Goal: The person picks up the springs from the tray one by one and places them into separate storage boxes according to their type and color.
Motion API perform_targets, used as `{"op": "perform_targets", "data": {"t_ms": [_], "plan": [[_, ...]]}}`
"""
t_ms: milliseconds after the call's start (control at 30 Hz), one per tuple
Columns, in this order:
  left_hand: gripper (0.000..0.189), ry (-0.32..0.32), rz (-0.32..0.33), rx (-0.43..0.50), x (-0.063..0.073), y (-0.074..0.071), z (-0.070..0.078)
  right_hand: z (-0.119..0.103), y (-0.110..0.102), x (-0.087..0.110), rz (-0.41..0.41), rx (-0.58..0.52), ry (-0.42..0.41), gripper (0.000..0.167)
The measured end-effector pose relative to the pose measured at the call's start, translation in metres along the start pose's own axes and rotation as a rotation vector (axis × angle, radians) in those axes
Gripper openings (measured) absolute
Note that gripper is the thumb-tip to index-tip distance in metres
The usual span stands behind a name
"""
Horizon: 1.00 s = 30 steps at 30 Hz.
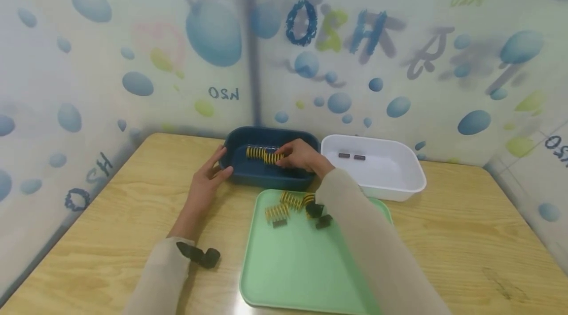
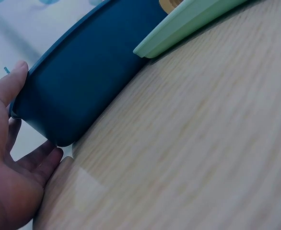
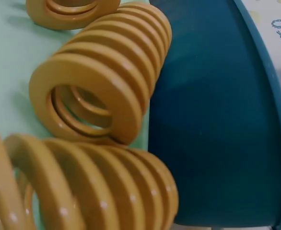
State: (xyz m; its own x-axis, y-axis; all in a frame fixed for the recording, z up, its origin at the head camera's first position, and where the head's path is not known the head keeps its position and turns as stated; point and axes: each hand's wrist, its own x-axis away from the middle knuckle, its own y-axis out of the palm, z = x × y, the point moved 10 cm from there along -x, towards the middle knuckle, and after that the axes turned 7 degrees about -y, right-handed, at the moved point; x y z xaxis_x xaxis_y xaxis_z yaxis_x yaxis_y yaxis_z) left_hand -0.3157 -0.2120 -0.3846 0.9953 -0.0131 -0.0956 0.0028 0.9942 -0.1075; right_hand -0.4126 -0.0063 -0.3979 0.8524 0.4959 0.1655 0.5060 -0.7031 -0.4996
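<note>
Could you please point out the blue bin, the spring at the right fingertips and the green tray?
Blue bin (image 2: 80,79): left wrist view, on its outer wall.
Spring (image 1: 272,158): head view, middle of its coils.
Green tray (image 1: 301,270): head view, bare surface.

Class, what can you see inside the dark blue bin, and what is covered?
Two yellow springs; the right hand holds one. That hand and the near wall of the bin hide part of its floor, so anything there cannot be seen.

2 beige sleeves (image 1: 161,273), black wrist devices (image 1: 210,258)
</note>
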Motion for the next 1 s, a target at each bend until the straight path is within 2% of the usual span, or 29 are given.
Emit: {"op": "perform_targets", "data": {"t_ms": [267,767,1000], "plan": [[0.058,0.002,-0.012,-0.027,0.0002,0.0010,0.0011,0.0021,-0.0007,-0.0020,0.008,0.108,-0.020,0.033],[0.057,-0.002,-0.008,-0.038,0.0004,0.0007,0.0012,0.0015,-0.0021,-0.0012,0.039,0.136,-0.006,0.032],[0.057,-0.006,-0.001,-0.052,0.0008,0.0006,0.0030,0.0010,-0.0011,-0.0023,0.027,0.125,-0.013,0.033]]}}
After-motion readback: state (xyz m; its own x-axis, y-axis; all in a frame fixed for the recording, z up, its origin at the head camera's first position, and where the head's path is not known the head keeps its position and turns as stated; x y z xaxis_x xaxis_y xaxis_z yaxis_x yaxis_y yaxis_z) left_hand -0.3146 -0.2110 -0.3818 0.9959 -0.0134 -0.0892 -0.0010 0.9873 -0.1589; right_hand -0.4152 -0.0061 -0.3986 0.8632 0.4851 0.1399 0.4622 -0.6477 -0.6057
